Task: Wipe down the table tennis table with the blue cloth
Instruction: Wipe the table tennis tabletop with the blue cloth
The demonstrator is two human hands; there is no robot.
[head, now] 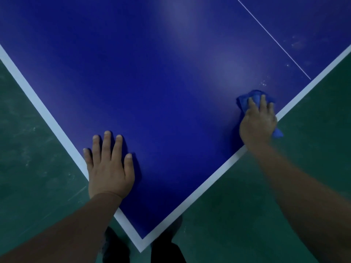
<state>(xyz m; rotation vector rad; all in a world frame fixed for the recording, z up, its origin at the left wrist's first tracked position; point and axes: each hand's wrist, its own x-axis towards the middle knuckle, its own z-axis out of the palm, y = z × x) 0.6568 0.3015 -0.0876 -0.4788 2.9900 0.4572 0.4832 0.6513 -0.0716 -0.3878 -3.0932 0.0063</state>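
Note:
The blue table tennis table [161, 92] fills the view, one corner pointing toward me, with white edge lines. My right hand [258, 122] presses the crumpled blue cloth [252, 96] onto the table close to its right edge; part of the cloth sticks out below my palm over the edge. My left hand [109, 166] lies flat on the table by the left edge, fingers spread and straight, holding nothing.
A thin white centre line [273, 38] runs across the upper right. Pale smudges [297, 44] and specks [264, 83] mark the surface beyond the cloth. Green floor [28, 139] surrounds the corner on both sides. Dark feet [114, 247] show under the corner.

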